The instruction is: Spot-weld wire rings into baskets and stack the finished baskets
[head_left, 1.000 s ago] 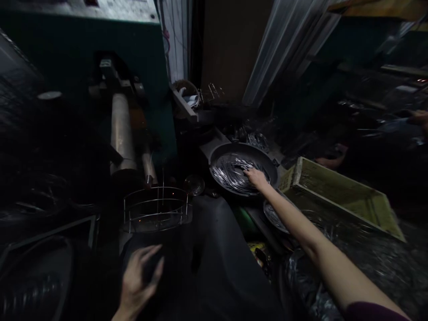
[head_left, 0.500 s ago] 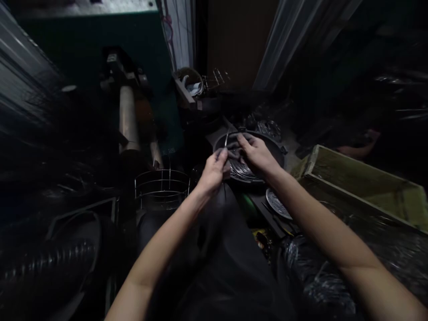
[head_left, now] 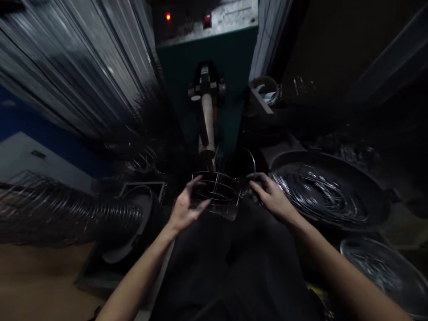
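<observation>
A round wire frame (head_left: 219,192) stands in front of me, below the machine's pale cylinder (head_left: 207,118). My left hand (head_left: 187,207) is at the frame's left side, thumb and fingers spread apart, with nothing seen between them. To the right of the frame, my right hand (head_left: 272,196) pinches a thin wire ring (head_left: 253,160) whose curve rises above the fingertips. The ring's lower part is lost in the dark. Close by on the right, a wide dark pan (head_left: 374,189) holds many loose wire rings (head_left: 321,191).
The green machine (head_left: 207,49) has a lit red lamp (head_left: 168,17). A long stack of wire frames (head_left: 113,211) lies at left. A bowl of small metal pieces (head_left: 374,267) sits at lower right. A basket (head_left: 267,89) stands behind the pan.
My view has swung left toward the machine. My hands, close together over the pan with a thin wire before, are now apart at the wire frame, and the left one has opened.
</observation>
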`<control>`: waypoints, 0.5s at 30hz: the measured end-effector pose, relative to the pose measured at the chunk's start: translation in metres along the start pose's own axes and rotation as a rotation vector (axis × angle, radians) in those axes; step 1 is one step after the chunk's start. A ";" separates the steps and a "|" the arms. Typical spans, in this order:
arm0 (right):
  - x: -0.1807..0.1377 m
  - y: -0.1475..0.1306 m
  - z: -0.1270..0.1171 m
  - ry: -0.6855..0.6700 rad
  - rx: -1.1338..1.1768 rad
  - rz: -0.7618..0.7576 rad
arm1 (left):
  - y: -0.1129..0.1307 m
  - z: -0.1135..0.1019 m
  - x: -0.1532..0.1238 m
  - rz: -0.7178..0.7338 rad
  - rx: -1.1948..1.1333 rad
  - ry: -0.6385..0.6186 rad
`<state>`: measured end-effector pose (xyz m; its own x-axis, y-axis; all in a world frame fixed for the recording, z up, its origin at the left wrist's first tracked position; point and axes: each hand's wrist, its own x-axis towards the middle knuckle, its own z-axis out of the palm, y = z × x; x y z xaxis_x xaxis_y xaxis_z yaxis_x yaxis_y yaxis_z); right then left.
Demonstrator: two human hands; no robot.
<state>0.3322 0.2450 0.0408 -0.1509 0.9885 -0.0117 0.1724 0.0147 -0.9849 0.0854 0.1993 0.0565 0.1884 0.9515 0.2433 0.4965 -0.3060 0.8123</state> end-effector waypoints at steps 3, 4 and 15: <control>0.047 -0.010 0.028 0.005 0.183 0.013 | -0.044 -0.024 0.019 0.083 0.196 0.048; 0.060 -0.010 0.037 0.022 0.240 0.033 | -0.055 -0.023 0.028 0.104 0.199 0.020; 0.100 0.003 0.078 -0.007 0.451 0.061 | -0.090 0.005 0.030 0.224 -0.082 0.226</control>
<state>0.2419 0.3322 0.0229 -0.1605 0.9845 -0.0714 -0.2595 -0.1119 -0.9592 0.0503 0.2550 -0.0122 0.0875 0.8467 0.5248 0.3927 -0.5134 0.7630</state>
